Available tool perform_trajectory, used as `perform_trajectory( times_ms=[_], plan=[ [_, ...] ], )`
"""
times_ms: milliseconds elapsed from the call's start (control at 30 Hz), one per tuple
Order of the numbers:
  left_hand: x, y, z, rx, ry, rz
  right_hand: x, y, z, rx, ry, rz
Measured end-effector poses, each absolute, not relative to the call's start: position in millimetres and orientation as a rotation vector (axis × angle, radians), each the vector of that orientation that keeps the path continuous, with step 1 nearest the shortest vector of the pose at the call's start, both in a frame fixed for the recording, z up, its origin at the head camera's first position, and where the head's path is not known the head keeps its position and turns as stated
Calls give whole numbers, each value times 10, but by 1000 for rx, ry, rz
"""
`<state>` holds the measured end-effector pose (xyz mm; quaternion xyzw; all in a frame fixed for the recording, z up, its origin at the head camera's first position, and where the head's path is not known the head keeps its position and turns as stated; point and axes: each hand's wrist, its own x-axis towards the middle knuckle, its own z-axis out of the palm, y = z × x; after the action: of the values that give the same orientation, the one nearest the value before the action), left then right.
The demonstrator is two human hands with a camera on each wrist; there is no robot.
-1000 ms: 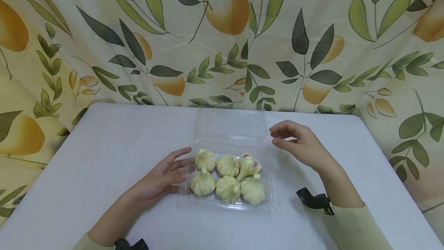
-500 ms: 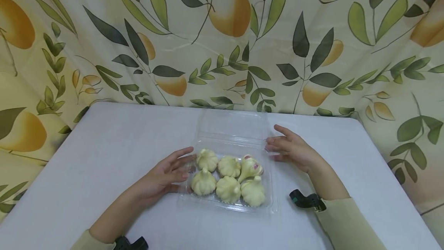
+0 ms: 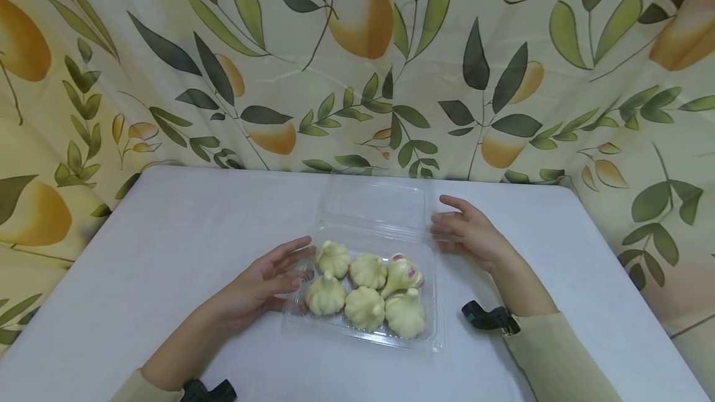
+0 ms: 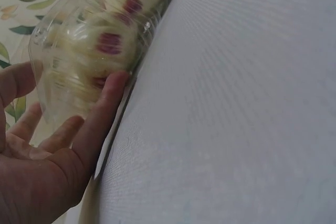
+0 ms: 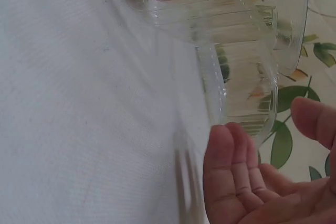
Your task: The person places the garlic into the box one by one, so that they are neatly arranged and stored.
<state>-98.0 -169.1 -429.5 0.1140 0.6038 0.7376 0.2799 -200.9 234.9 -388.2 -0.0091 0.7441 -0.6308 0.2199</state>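
A clear plastic clamshell box (image 3: 391, 341) lies on the table with its lid (image 3: 380, 200) folded back, away from the person. Several pale garlic bulbs (image 3: 365, 308) sit inside in two rows; one bulb (image 3: 402, 273) at the back right shows purple patches. My left hand (image 3: 259, 281) rests against the box's left side with its fingers spread. In the left wrist view, a fingertip (image 4: 116, 80) touches the wall low down. Beside the lid's right edge is my right hand (image 3: 472, 234), fingers extended and holding nothing; whether they touch the plastic I cannot tell.
A white cloth covers the table (image 3: 212, 222). Behind it hangs a curtain (image 3: 346, 110) patterned with fruit and leaves. Black devices are strapped at both wrists, the right one (image 3: 488, 317) just above the table.
My right hand has lowered slightly toward the lid's right edge, and its fingers have spread from a near pinch. The box has turned slightly, its right front corner closer to the person.
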Motion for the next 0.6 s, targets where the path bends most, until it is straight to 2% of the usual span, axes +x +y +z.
perform_trajectory(
  times_ms=[600],
  plan=[
    [-965, -1667, -4301, 376, 1646, 2000, -1992, 2343, -3821, -24, 2109, -1948]
  ],
)
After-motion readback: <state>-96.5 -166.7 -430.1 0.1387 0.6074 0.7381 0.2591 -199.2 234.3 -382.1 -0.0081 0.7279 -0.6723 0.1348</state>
